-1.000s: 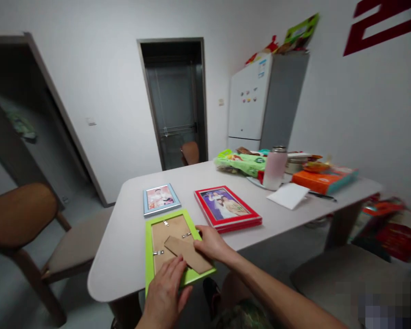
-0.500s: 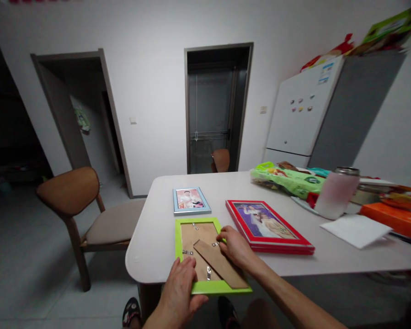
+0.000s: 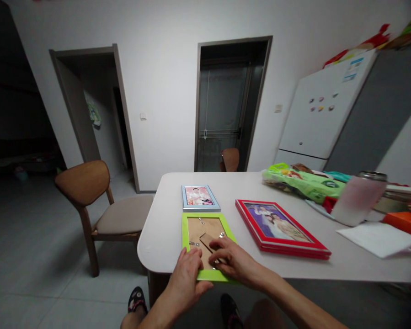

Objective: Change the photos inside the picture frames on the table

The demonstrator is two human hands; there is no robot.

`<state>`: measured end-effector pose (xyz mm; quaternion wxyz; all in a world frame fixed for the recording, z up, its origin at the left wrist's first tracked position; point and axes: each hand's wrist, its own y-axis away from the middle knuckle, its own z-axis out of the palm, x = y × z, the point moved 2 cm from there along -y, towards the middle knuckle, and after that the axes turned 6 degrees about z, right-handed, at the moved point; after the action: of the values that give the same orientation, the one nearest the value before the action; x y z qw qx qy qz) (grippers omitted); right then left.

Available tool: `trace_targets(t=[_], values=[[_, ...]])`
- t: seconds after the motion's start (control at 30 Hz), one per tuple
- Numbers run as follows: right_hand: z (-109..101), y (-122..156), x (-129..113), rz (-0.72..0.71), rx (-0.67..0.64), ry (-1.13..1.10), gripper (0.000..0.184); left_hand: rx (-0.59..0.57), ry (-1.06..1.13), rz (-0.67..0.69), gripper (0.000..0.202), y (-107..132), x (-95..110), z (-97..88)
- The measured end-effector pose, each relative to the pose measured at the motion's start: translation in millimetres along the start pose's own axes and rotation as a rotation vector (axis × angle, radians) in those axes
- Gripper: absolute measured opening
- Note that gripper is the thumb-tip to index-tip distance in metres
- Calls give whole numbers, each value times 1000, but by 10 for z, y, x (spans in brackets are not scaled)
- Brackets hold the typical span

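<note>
A lime-green picture frame (image 3: 185, 228) lies face down at the table's near edge, its brown backing board (image 3: 205, 225) showing. Metal clips sit around the board, and a brown stand leg (image 3: 205, 238) lies across it. My left hand (image 3: 188, 270) grips the near left corner, fingers on top and thumb at the near edge. Over the near right part bends my right hand (image 3: 234, 260), fingers curled down at the near clip and beside the stand leg. It covers most of the leg, and whatever its fingertips pinch is hidden.
A light-blue picture frame (image 3: 200, 209) lies just beyond the green one. Red picture frames (image 3: 260, 237) are stacked to the right. Farther right are a green package (image 3: 304, 183), a pinkish jar (image 3: 359, 201) and white paper (image 3: 376, 237). A chair (image 3: 123, 217) stands left of the table (image 3: 157, 256).
My right hand has moved from the right-hand clip toward the near clip, now covering much of the stand leg. My left hand still holds the corner. The view has shifted a little.
</note>
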<state>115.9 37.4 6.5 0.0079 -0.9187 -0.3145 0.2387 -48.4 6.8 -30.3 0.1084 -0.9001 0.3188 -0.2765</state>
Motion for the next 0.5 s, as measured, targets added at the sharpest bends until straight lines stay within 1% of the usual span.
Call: trace_targets(t=[0.1,0.2,0.3,0.4,0.5], values=[[73,-50,-13,-3,17,31,18,27,25,3,51,8,-26,4],[141,-93,27,1,72,47,17,48,45,12,57,15,-54,4],[157,-115,32,36,127,45,16,55,47,11,60,19,-73,12],[143,-182,-5,84,161,-10,19,62,54,14,55,20,-64,12],[171,-349,-64,118,195,-45,23,60,62,11,48,13,-27,-10]])
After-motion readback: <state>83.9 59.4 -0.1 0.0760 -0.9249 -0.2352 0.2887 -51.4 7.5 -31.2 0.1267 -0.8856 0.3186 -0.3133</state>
